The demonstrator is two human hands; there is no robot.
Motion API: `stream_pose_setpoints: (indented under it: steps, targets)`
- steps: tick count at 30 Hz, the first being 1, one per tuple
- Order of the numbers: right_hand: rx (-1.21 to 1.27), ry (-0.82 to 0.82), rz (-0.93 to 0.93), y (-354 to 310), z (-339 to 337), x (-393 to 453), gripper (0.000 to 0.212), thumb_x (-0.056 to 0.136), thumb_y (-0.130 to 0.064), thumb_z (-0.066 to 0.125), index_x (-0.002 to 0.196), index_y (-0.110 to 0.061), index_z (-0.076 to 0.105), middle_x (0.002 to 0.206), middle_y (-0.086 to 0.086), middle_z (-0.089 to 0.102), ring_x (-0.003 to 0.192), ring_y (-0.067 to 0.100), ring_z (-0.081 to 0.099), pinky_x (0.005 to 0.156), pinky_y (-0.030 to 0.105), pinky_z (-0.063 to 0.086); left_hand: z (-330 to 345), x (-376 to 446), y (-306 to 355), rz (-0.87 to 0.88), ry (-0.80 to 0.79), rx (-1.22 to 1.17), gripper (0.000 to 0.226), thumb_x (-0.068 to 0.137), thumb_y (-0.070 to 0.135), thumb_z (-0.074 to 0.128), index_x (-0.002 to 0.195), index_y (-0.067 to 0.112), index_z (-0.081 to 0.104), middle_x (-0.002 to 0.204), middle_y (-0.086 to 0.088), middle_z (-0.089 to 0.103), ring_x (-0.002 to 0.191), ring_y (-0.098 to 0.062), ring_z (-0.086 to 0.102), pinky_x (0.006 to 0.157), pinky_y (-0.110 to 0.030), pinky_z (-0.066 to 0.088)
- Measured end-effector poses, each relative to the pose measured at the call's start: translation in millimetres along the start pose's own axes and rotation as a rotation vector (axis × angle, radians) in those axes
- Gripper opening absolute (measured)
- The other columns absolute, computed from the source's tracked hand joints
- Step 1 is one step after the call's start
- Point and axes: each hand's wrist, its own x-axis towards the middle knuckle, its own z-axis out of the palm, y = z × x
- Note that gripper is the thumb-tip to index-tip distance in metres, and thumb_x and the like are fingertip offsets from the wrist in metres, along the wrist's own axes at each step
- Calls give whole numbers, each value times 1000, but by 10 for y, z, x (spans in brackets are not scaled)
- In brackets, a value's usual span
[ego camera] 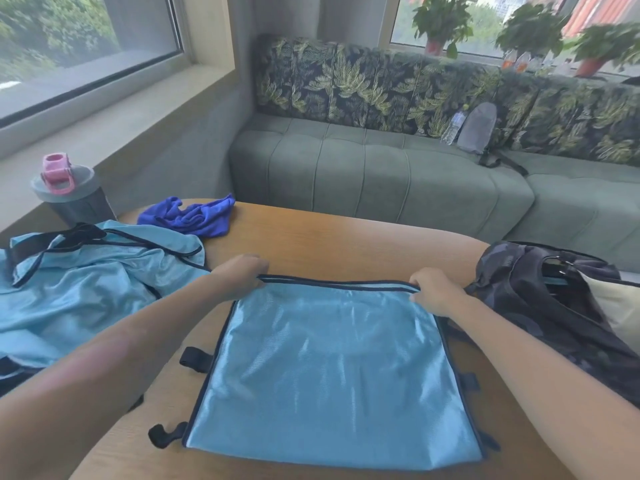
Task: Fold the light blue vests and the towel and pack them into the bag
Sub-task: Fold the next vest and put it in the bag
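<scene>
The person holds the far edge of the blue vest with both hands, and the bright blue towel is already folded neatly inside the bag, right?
Not quite. The head view shows the towel lying crumpled on the table, not in the bag. Both the left hand and right hand do grip the vest's far edge.

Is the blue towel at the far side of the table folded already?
No. The towel lies crumpled in a loose heap, untouched.

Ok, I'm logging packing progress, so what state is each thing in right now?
Vest: folded flat on table, far edge gripped by both hands.
Left hand: fingers curled on vest's edge.
Right hand: fingers curled on vest's edge.
Second vest: crumpled, unfolded.
Towel: crumpled, unfolded.
Bag: open.
Bottle: upright, lid shut.
</scene>
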Motion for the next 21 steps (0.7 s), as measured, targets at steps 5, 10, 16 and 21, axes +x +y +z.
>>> stream_pose_setpoints:
  steps: [5,10,16,21]
  targets:
    - [158,141,-24,-3,-476,-202,24,94,-12,64,74,-11,51,77,15,58,60,25,62,60,37,52,-491,-168,10,-50,193,-191,23,90,11,72,81,16,52,84,-6,59,75,-25,61,60,-31,39]
    - [241,425,-58,-161,-1306,-506,19,94,-10,63,78,-18,59,85,3,63,82,28,63,72,39,52,-1189,-372,-7,-14,411,-289,20,92,12,66,86,23,51,84,-7,64,78,-34,66,68,-42,55]
    - [253,698,-111,-332,-2076,-850,16,98,-2,54,93,-14,62,94,8,62,86,30,55,73,43,46,-1922,-548,129,145,647,-274,11,96,7,59,105,11,55,99,-12,68,88,-36,58,75,-41,46]
    - [339,894,-196,-368,-2051,-1185,24,90,5,51,91,-17,61,94,1,62,86,23,54,69,33,37,-1932,-837,237,225,804,-280,11,93,3,62,99,10,56,94,-4,63,85,-27,54,72,-36,36]
